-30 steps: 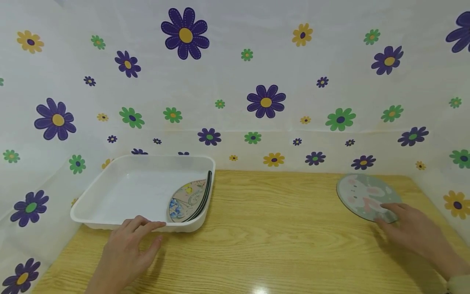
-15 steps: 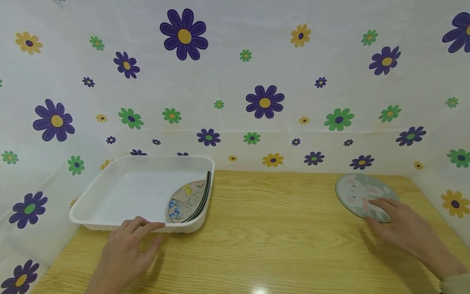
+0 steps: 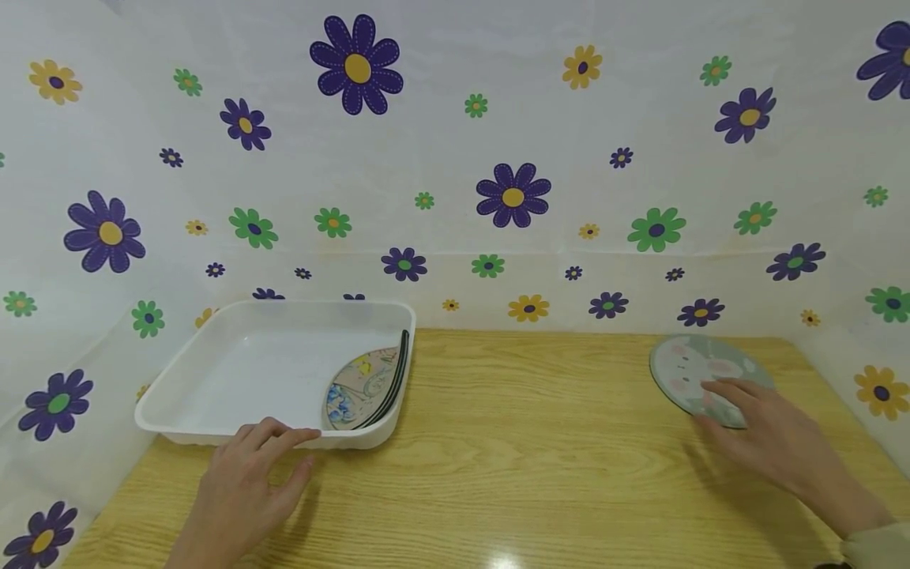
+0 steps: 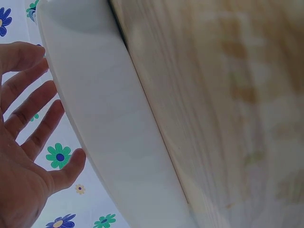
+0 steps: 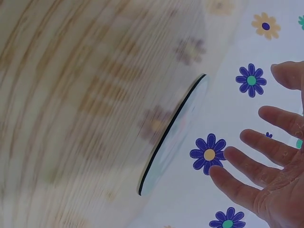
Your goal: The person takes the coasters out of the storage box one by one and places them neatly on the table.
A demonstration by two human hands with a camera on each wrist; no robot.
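From my end, the relation that counts is on the right: the round grey rabbit-print mat (image 3: 671, 367) lies flat near the far right end of the wooden table (image 3: 540, 427), ahead and slightly to the left of the person's right hand (image 3: 775, 438). In the head view I see the fingertips overlap its near right part, but the right wrist view shows me a gap, with the fingers spread, released and apart from the mat's dark edge. Being round, the mat gives me no true long axis; seen at a slant, it stretches from far left to near right. The right hand is by far the nearer one.

The left hand (image 3: 245, 482) sits well across the table, at the near side of the white tray (image 3: 263, 363). It grasps nothing I can see; its digits are spread and loosely extended along the rim, though from these angles I can't swear whether every fingertip actually touches.

Inside the tray, a stack of patterned mats (image 3: 362, 391) is tucked into the near right corner, tilted up along the right wall. That raised wall, with the stack just behind it, stands between the rabbit mat and the tray floor. A flowered sheet (image 3: 441, 47) hangs behind everything.
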